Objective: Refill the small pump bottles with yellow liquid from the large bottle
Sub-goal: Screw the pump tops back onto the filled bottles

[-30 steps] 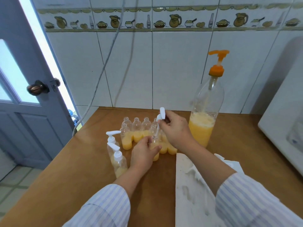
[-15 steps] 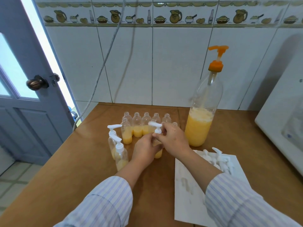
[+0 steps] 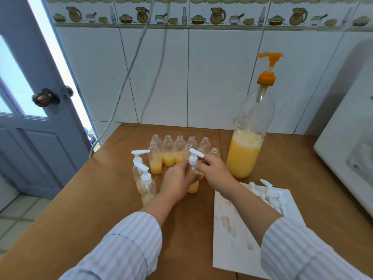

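On my wooden counter point(image 3: 60, 229) the big bottle point(image 3: 245, 150) stands to the right of my hands, about a third full of yellow liquid, with an orange pump point(image 3: 268, 65) on top. Behind my hands stands a cluster of open small bottles point(image 3: 168, 152), each with yellow liquid at the bottom; I count about nine, though my hands hide part of the front row. To the left stand two small capped bottles point(image 3: 147, 186), one just behind the other, each with a white pump. On my right a white sheet point(image 3: 238, 239) lies flat, with a pile of loose white pumps point(image 3: 266, 196) on its far end; how many, I cannot tell. A cable point(image 3: 129, 77) hangs down the tiled wall point(image 3: 218, 77), a blue door point(image 3: 40, 122) stands to the left, and a white appliance point(image 3: 347, 154) sits at the right edge.

My left hand point(image 3: 177, 182) grips the small bottle point(image 3: 193, 185) in front of the cluster, fingers curled round its body. My right hand point(image 3: 214, 170) pinches the collar of the white pump point(image 3: 194, 156) sitting on that bottle's neck, its nozzle pointing right.
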